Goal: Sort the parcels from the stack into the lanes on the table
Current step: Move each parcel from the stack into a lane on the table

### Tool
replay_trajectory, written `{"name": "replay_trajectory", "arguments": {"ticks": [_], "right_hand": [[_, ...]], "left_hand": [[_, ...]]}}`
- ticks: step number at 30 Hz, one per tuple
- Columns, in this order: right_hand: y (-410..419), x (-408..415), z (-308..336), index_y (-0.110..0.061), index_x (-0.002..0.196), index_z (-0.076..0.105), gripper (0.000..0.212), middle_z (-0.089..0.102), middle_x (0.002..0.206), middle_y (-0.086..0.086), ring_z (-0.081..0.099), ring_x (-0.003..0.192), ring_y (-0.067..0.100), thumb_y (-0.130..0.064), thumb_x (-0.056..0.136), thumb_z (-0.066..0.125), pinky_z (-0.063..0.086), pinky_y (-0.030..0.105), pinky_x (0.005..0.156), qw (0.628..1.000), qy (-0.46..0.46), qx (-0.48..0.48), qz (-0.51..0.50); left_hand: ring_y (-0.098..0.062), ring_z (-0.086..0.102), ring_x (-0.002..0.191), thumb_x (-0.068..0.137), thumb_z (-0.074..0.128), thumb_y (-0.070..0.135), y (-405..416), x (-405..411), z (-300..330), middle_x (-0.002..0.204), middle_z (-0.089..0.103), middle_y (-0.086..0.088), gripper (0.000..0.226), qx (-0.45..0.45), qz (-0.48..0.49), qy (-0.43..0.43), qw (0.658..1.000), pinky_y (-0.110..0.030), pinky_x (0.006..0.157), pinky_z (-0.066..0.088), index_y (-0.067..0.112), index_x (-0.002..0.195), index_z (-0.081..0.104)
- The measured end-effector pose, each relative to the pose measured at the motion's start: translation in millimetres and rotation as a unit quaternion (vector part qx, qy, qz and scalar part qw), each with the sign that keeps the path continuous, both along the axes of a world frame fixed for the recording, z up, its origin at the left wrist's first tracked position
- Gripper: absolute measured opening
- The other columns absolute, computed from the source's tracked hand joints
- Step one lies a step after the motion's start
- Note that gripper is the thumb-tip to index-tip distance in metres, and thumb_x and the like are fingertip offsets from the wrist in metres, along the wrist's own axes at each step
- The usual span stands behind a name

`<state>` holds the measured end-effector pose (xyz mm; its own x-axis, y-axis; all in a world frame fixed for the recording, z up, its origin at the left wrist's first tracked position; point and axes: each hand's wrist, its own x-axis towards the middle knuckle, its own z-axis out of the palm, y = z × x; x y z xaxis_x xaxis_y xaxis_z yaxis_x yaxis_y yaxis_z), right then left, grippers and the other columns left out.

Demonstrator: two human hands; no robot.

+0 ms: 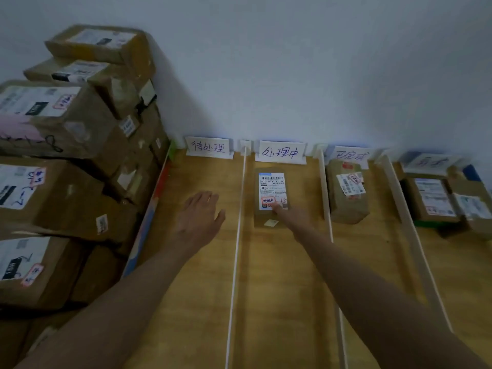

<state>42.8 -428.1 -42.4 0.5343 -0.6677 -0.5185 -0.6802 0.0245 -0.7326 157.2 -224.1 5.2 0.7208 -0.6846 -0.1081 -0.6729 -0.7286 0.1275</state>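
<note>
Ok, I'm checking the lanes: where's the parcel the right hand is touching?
In the head view the small parcel lies in the second lane from the left, just below the 处理中 sign, with the right hand resting on its near end.

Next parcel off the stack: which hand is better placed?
Left, probably. The left hand hovers open in the first lane, nearest the stack. The right hand is touching the parcel in the second lane.

Four lane signs (209, 147), three white dividers (237, 235), four parcels (271, 197) in lanes.
</note>
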Motion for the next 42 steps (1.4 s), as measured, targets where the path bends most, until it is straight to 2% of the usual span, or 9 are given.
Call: {"name": "replay_trajectory", "arguments": {"ticks": [2,9,14,19,23,26,31,37,42], "right_hand": [[-9,20,-8,-0.002,0.111,0.069,0.044,0.071,0.107,0.012,0.067,0.096,0.025,-0.041,0.093,0.063,0.055,0.039,0.09,1.0,0.01,-0.002,0.006],[-24,71,-37,0.0,0.119,0.066,0.049,0.07,0.114,0.016,0.066,0.104,0.031,-0.041,0.092,0.064,0.054,0.043,0.092,1.0,0.019,0.007,-0.007],[-25,86,-51,0.002,0.12,0.063,0.047,0.067,0.115,0.015,0.065,0.105,0.03,-0.037,0.093,0.064,0.054,0.039,0.087,0.999,0.021,0.014,-0.03],[-22,83,-50,-0.001,0.123,0.057,0.05,0.064,0.121,0.014,0.063,0.107,0.029,-0.041,0.094,0.063,0.053,0.039,0.086,0.999,0.037,0.019,-0.03],[-18,71,-26,0.003,0.134,0.043,0.056,0.053,0.134,0.019,0.055,0.119,0.034,-0.037,0.097,0.057,0.049,0.045,0.096,0.998,0.048,-0.039,-0.01],[-8,51,-3,-0.001,0.138,0.04,0.051,0.048,0.138,0.019,0.049,0.124,0.034,-0.032,0.1,0.052,0.045,0.042,0.098,0.99,0.038,-0.131,0.042],[25,5,39,-0.007,0.14,0.042,0.046,0.047,0.141,0.014,0.043,0.129,0.031,-0.028,0.1,0.048,0.036,0.041,0.105,0.938,0.043,-0.311,0.147],[94,-53,79,-0.012,0.145,0.036,0.051,0.042,0.146,0.008,0.036,0.135,0.028,-0.035,0.1,0.044,0.03,0.042,0.111,0.902,0.045,-0.392,0.174],[171,-94,109,-0.012,0.145,0.035,0.051,0.04,0.148,0.009,0.035,0.137,0.029,-0.034,0.1,0.043,0.026,0.041,0.113,0.892,0.065,-0.418,0.161]], "left_hand": [[-0.019,0.034,0.139,0.102,0.039,0.041,-4,11,-9,0.15,0.04,-0.001,0.051,0.008,0.011,-0.001,1.0,-0.035,0.112,0.028,0.017,0.147,0.039],[-0.019,0.034,0.14,0.102,0.04,0.042,-10,34,-29,0.151,0.04,-0.002,0.051,0.014,0.037,0.005,0.999,-0.035,0.114,0.028,0.018,0.148,0.039],[-0.019,0.034,0.14,0.103,0.038,0.042,-7,42,-37,0.151,0.039,-0.002,0.052,0.025,0.041,0.008,0.999,-0.035,0.113,0.028,0.018,0.149,0.038],[-0.02,0.033,0.141,0.103,0.038,0.042,-4,41,-36,0.152,0.039,-0.003,0.052,0.033,0.035,0.01,0.999,-0.036,0.115,0.027,0.016,0.149,0.038],[-0.02,0.033,0.14,0.103,0.037,0.042,0,37,-24,0.152,0.037,-0.003,0.052,0.035,0.036,0.013,0.999,-0.036,0.113,0.03,0.016,0.148,0.037],[-0.021,0.037,0.137,0.103,0.036,0.043,9,32,-12,0.15,0.039,-0.002,0.052,0.04,0.035,0.008,0.999,-0.035,0.109,0.033,0.017,0.148,0.036],[-0.021,0.034,0.139,0.104,0.033,0.043,34,10,16,0.153,0.036,-0.001,0.052,0.05,0.031,-0.008,0.998,-0.038,0.11,0.027,0.018,0.149,0.034],[-0.023,0.036,0.138,0.103,0.029,0.047,87,-26,43,0.152,0.039,-0.002,0.054,0.044,-0.011,-0.044,0.998,-0.04,0.112,0.027,0.017,0.149,0.036],[-0.025,0.042,0.134,0.102,0.032,0.047,149,-60,65,0.148,0.043,-0.003,0.054,0.012,-0.045,-0.049,0.998,-0.041,0.113,0.031,0.016,0.146,0.04]]}}
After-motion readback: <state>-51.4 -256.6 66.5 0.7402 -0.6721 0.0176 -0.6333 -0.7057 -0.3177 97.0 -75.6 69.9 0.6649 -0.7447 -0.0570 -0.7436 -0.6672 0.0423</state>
